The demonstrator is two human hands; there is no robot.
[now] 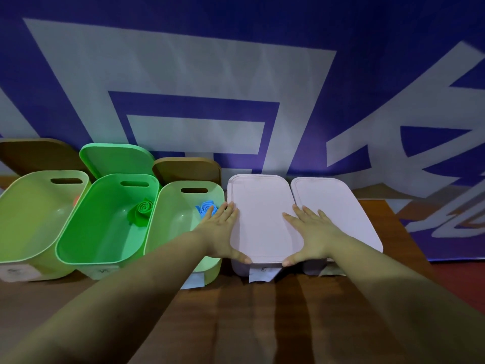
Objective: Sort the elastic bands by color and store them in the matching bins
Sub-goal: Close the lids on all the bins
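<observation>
Both bare forearms reach forward and converge slightly toward the middle. The left hand [223, 232] lies flat, palm down, fingers straight and together, thumb spread inward toward the other hand. The right hand [309, 232] mirrors it, fingers slightly fanned, thumb angled in toward the left

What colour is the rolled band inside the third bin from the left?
Blue: the rolled band shows best in the head view.
</observation>
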